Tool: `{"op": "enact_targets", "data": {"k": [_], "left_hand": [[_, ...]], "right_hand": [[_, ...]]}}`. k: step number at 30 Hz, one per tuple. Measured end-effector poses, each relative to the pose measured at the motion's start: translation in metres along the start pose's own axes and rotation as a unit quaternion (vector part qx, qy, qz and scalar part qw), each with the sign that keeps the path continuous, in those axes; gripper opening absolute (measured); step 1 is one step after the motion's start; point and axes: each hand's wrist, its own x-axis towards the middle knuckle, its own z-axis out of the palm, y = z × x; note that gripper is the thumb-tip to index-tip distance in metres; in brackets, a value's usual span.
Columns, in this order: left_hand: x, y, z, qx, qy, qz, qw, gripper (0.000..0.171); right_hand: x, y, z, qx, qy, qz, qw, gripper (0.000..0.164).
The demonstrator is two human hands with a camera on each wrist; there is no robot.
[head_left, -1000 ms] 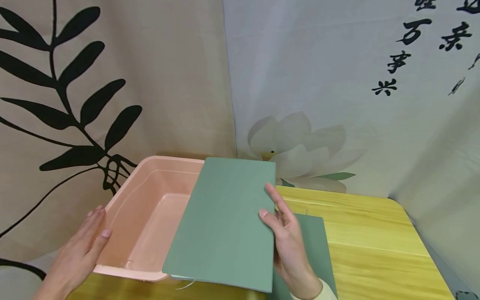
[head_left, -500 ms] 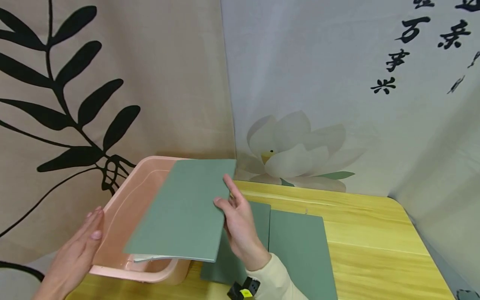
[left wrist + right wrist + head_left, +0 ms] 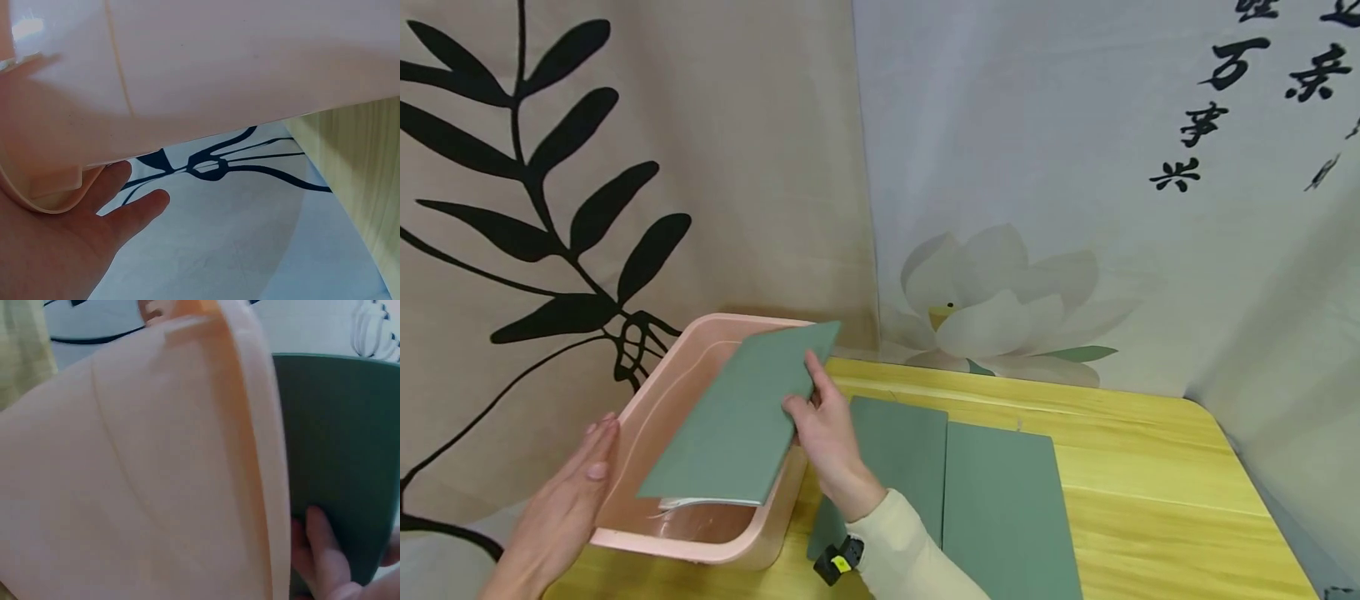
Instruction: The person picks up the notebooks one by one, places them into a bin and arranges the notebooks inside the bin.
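Gripped by the right hand [image 3: 831,450], the green notebook [image 3: 737,417] has shifted left and tilted, so it now hangs mostly over the pink bin [image 3: 673,547], whose side the left hand [image 3: 561,508] touches with straight fingers.

A pink rectangular plastic basin [image 3: 670,547] stands on the left of a yellow wood-grain desk [image 3: 1150,483]; right of it, two green rectangular notebooks [image 3: 1011,508] lie side by side. A third green notebook [image 3: 737,408] slants across the basin's opening. Pale printed cloth [image 3: 760,150] hangs behind the desk.

Three notebooks [image 3: 730,421] — one bin [image 3: 666,546].
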Motion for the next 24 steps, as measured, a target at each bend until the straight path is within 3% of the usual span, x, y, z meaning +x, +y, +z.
{"op": "enact_targets", "data": {"k": [4,11,17,24], "left_hand": [[0.001,0.001,-0.001,0.006,0.007,0.01,0.9999,0.05],[0.002,0.003,0.001,0.005,0.016,0.028,0.9995,0.049],[0.003,0.004,0.002,0.012,0.034,0.055,0.9978,0.047],[0.003,0.006,0.002,0.012,0.033,0.051,0.9981,0.047]], "right_hand": [[0.003,0.001,0.01,-0.037,-0.014,-0.009,0.999,0.072],[0.003,0.004,0.023,-0.062,-0.074,0.005,0.995,0.071],[0.006,0.007,0.036,-0.116,-0.079,-0.006,0.99,0.071],[0.01,0.01,0.047,-0.147,-0.077,-0.002,0.986,0.072]]}}
